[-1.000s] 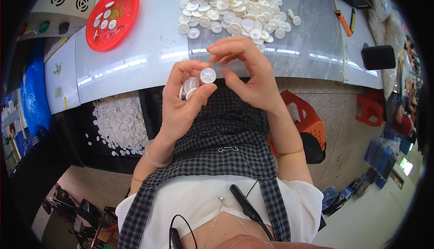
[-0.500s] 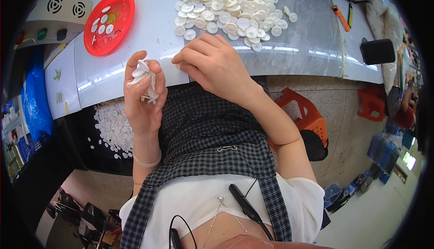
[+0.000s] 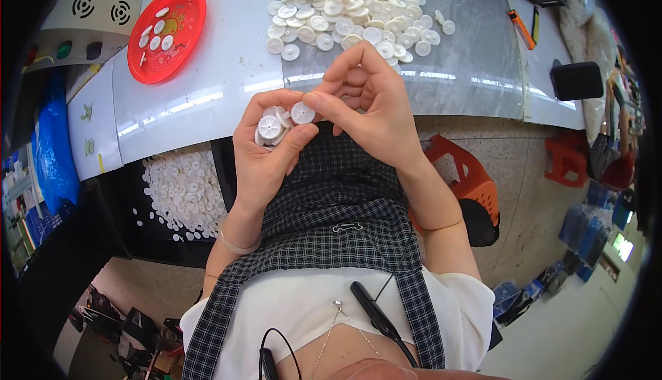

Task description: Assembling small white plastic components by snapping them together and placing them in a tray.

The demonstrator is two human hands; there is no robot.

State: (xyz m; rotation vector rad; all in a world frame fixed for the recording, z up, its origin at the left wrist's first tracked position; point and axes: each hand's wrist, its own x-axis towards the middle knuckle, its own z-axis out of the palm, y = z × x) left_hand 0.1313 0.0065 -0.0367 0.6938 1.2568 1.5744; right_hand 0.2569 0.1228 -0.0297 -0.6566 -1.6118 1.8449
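Left fingers (image 3: 267,99) grip white gears (image 3: 269,127), right fingers (image 3: 360,56) unclear; glossy tabletop (image 3: 476,56) ahead, stool (image 3: 479,190) rightward

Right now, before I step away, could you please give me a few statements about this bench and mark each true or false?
1. A pile of white discs lies on the table, beyond the hands. True.
2. The left hand holds several white toothed wheels. True.
3. The right hand lies flat on the table. False: the right hand is raised, its thumb at a white wheel by the left fingertips.
4. The red plate has a few white pieces on it. True.
5. The orange tool lies left of the red plate. False: the orange tool lies toward the table's right end.
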